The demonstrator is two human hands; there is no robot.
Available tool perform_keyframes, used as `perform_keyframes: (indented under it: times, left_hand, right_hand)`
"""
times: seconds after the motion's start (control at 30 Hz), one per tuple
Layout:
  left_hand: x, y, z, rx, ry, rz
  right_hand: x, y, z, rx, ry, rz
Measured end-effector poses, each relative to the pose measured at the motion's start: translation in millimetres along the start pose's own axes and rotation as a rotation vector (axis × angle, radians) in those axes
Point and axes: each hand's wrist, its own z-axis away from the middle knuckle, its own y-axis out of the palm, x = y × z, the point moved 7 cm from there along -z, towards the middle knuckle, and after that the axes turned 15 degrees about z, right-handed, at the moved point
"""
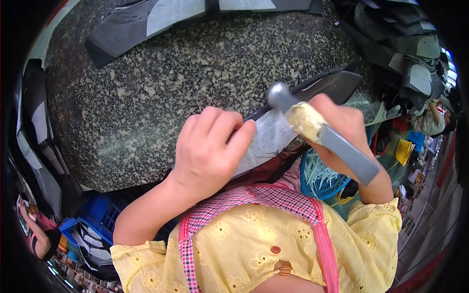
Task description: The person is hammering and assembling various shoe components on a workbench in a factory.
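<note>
My right hand is wrapped round a hammer, slightly blurred. Its head has a round steel face, yellowish wrapping round the middle and a long flat grey end; the handle is mostly hidden by my fingers. Beneath the round face lies a flat dark piece of material with a pale grey backing, along the near edge of the stone slab. Closed on the edge of this piece, my left hand has thumb and forefinger pinched left of the hammer. Whether the hammer face touches the piece I cannot tell.
More dark and grey pieces lie at the slab's far edge, with stacks at right and others at left. A blue basket of pale strips stands below right, a blue crate below left. People are visible at both sides.
</note>
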Motion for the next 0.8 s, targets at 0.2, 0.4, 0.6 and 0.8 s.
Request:
perform_keyframes:
  times: [0.2, 0.4, 0.6, 0.8]
  left_hand:
    - [-4.7, -2.2, 2.7, -0.03, 0.027, -0.121]
    - [-7.0, -5.3, 15.9, -0.072, 0.019, -0.165]
    - [2.5, -4.8, 18.8, -0.074, -0.014, -0.082]
    - [-0.1, -12.0, 27.2, -0.107, 0.021, -0.126]
  right_hand:
    - [10.7, 13.0, 3.9, 0.059, -0.049, 0.025]
    - [12.6, -0.7, -1.2, -0.05, -0.054, -0.024]
    - [18.9, 22.2, 5.3, 0.067, -0.052, 0.069]
    - [28.9, -13.5, -7.3, -0.135, -0.016, -0.024]
